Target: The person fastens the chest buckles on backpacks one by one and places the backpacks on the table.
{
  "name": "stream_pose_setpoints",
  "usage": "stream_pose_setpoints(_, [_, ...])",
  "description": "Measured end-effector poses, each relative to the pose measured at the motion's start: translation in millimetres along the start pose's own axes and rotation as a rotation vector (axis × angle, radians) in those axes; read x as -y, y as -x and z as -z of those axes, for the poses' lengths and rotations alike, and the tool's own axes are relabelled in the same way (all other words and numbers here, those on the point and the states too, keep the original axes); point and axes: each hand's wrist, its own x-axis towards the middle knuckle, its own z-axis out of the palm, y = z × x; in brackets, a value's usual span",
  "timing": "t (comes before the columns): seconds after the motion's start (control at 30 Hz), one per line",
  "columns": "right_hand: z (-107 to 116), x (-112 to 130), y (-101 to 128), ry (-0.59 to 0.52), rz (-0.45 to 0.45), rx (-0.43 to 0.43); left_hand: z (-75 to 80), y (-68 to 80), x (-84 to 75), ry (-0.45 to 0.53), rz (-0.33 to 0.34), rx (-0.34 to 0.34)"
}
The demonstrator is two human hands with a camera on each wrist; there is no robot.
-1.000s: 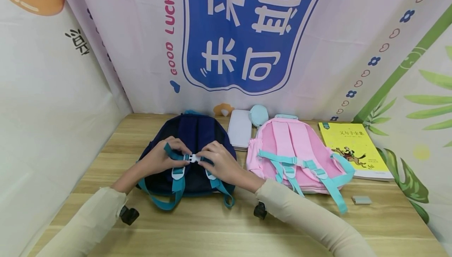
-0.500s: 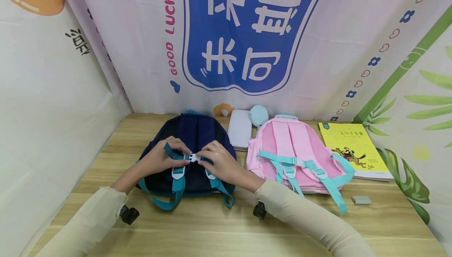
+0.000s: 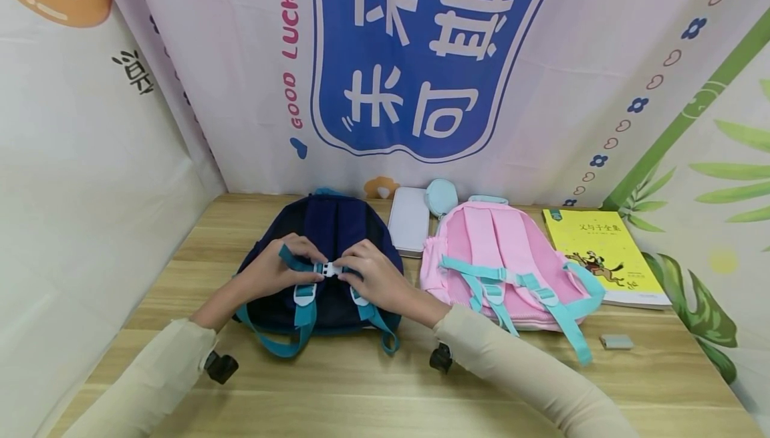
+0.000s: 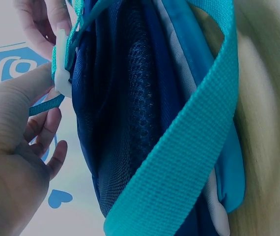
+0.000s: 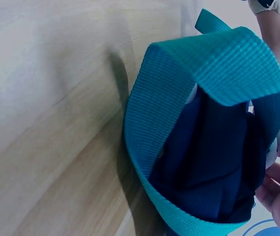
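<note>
A navy backpack [image 3: 333, 221] lies back-panel up on the wooden table, its teal straps [image 3: 279, 344] trailing toward the front edge. Over its middle is a white plastic buckle [image 3: 331, 269] on a teal chest strap. My left hand [image 3: 278, 267] pinches the buckle's left end between thumb and forefinger, and the strap's loose end sticks up by the fingers. From the other side my right hand [image 3: 380, 279] pinches the right end. In the left wrist view, a wide teal strap [image 4: 179, 147] crosses the pack's side. Another teal strap loop [image 5: 228, 64] hides part of the pack in the right wrist view.
A pink backpack [image 3: 481, 237] with aqua straps lies to the right. Behind, between the packs, are a white box-like case [image 3: 408, 221] and a round light-blue pouch [image 3: 441, 197]. A yellow book [image 3: 601, 251] and a small grey block [image 3: 616, 342] are farther right.
</note>
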Motion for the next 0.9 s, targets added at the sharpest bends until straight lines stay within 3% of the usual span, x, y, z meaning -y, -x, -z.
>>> stream_pose_setpoints(0.47, [-0.7, -0.9, -0.7, -0.029, 0.014, -0.024, 0.4, -1.3, 0.6, -0.011, 0.007, 0.004])
stream_pose_setpoints(0.9, [0.1, -2.6, -2.6, -0.040, 0.046, -0.023, -1.1, -2.6, -1.6, 0.049, -0.026, -0.012])
